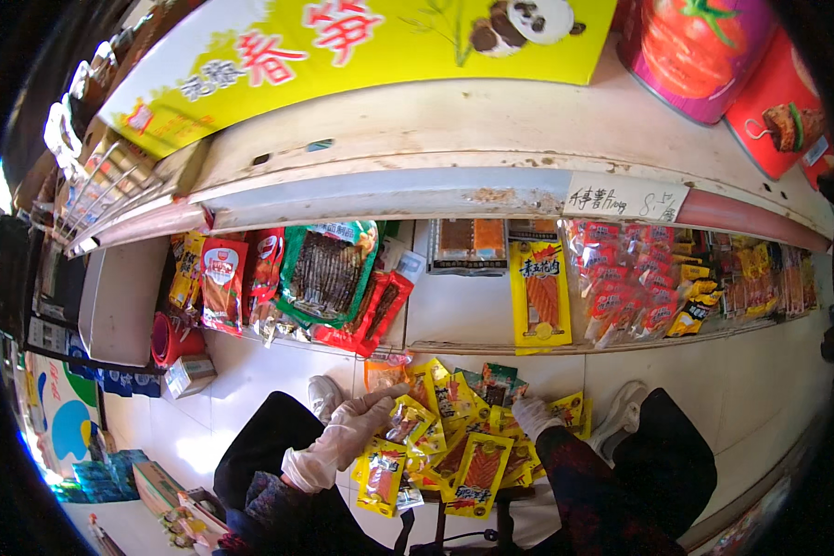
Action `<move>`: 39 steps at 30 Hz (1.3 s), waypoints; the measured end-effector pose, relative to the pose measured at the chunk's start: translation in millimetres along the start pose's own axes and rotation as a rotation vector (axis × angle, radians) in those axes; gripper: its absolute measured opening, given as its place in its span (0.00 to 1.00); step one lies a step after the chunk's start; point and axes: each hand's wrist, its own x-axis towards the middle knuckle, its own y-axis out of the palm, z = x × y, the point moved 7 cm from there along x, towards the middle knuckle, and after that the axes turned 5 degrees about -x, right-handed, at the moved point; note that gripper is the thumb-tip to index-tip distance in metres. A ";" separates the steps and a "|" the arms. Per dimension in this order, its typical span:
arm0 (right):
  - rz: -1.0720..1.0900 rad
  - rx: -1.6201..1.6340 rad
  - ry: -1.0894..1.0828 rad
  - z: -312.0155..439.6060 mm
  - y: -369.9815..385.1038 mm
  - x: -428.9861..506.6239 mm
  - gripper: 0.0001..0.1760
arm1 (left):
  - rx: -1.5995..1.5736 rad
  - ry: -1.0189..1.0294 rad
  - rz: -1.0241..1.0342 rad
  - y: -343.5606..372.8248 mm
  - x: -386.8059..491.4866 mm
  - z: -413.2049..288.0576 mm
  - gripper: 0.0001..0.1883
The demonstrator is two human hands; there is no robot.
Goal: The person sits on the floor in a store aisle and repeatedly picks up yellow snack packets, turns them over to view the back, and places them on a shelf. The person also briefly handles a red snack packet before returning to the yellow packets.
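A pile of small yellow snack packets (483, 465) is heaped between my knees, on what looks like a low stool. My left hand (340, 438), in a thin whitish glove, reaches over the pile's left side, index finger stretched forward beside a clear-fronted yellow packet (410, 419). Whether it grips that packet is not clear. My right hand (534, 417), gloved too, is at the far right of the heap, fingertips by a dark green packet (499, 382); its grip is hidden. An orange-edged packet (386, 375) lies at the far left of the heap.
The lower shelf (459, 313) carries a yellow packet (542, 292), a green-edged bag (330, 271) and rows of red-labelled packets (608, 278). Overhead juts an upper shelf edge (389, 194) bearing a yellow-green carton (361, 69). A red roll (174, 340) and small box (191, 375) stand left.
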 end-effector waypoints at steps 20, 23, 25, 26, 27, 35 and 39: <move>-0.555 2.726 0.454 -120.1 -346.0 -261.9 0.12 | -0.349 0.297 0.388 81.6 -251.1 150.6 0.16; -0.702 2.735 0.393 -124.2 -371.5 -305.8 0.08 | -0.311 0.187 0.217 75.0 -281.4 173.9 0.13; -0.741 2.720 0.339 -123.5 -384.2 -322.8 0.07 | -0.374 0.207 0.222 65.6 -304.5 175.3 0.11; -0.733 2.694 0.320 -124.3 -387.9 -329.9 0.07 | -0.329 0.231 0.220 61.3 -315.5 174.6 0.11; -0.697 2.671 0.376 -122.6 -387.9 -334.6 0.06 | -0.297 0.237 0.209 57.2 -325.3 175.0 0.11; -0.778 2.617 0.161 -107.9 -412.9 -345.5 0.06 | -0.300 0.311 0.099 23.6 -367.7 168.5 0.11; -0.668 2.549 0.075 -99.0 -420.5 -348.6 0.10 | -0.355 0.379 0.088 1.8 -374.3 168.4 0.11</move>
